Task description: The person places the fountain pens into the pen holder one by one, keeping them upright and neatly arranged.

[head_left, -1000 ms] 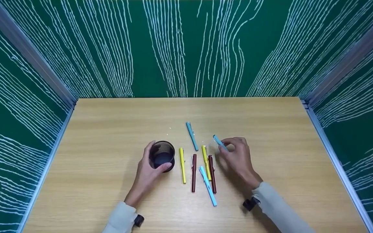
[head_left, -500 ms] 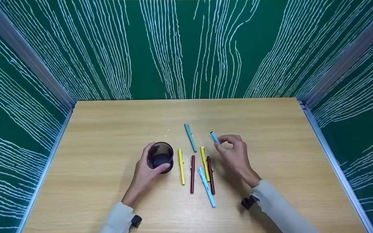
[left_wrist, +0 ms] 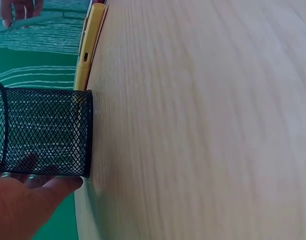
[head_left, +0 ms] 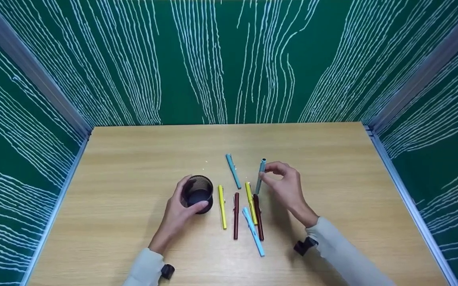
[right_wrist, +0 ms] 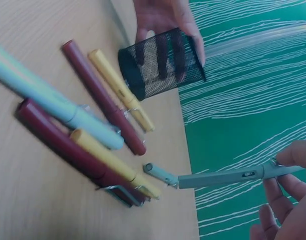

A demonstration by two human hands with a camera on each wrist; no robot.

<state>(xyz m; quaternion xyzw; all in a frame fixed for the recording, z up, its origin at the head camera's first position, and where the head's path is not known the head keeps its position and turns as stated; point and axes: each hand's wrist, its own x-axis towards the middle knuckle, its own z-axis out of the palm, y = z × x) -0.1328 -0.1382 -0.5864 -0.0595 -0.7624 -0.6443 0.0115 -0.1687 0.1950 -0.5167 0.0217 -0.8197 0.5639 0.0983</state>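
My left hand grips a black mesh pen cup, which stands upright on the table. In the left wrist view, the fingers and thumb lie around the side of the cup. Between thumb and fingers, my right hand pinches a teal pen near its upper end. That pen is held nearly upright, raised off the table, as the right wrist view also shows with the pen. Between the hands lie a teal pen, a yellow pen and a dark red pen.
Closer to my right hand, another yellow pen lies against a second dark red pen, with a light blue pen close beside them. The wooden table is bounded by green panels with white wavy lines.
The teal pen in my right hand has turned from slanting to nearly upright. That hand has shifted slightly left and up. My left hand still holds the cup in the same place.
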